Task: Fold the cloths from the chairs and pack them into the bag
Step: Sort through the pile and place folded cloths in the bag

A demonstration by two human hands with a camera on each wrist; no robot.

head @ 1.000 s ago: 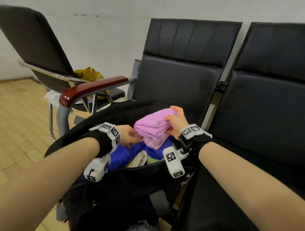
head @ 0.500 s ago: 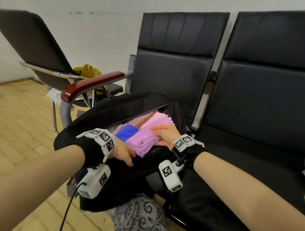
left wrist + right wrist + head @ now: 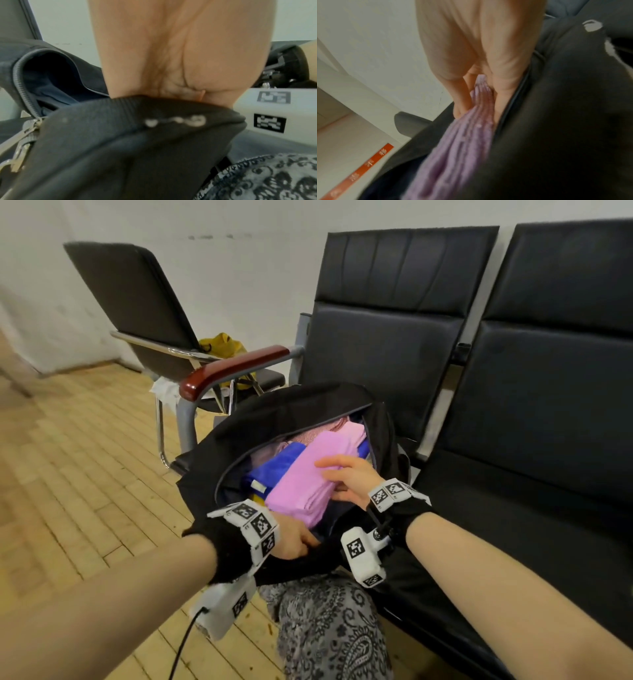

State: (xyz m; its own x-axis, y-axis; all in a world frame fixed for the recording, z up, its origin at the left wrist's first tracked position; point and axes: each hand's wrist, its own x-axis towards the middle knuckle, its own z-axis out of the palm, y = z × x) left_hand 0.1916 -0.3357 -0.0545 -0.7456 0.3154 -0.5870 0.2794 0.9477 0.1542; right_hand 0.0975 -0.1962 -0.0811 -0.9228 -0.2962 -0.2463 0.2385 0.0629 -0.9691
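Observation:
A black bag (image 3: 267, 419) stands open on the left seat of the black bench, tilted toward me. Inside lie a folded blue cloth (image 3: 277, 463) and other pinkish cloths. On top sits a folded pink-purple cloth (image 3: 308, 477) that my right hand (image 3: 346, 477) holds, fingers over it and thumb below; the right wrist view shows this cloth (image 3: 471, 135) pinched between thumb and fingers. My left hand (image 3: 294, 539) grips the bag's near rim (image 3: 154, 108), fingers hidden inside.
A red-brown armrest (image 3: 233, 368) stands just left of the bag. A separate black chair (image 3: 144, 309) at the back left carries a yellow bag (image 3: 222, 344) and a white cloth (image 3: 168, 388). The right bench seat (image 3: 513, 491) is bare. Wooden floor lies left.
My right hand has lowered the pink-purple cloth from above the bag down into its opening. My left hand moved from inside the bag to its near rim.

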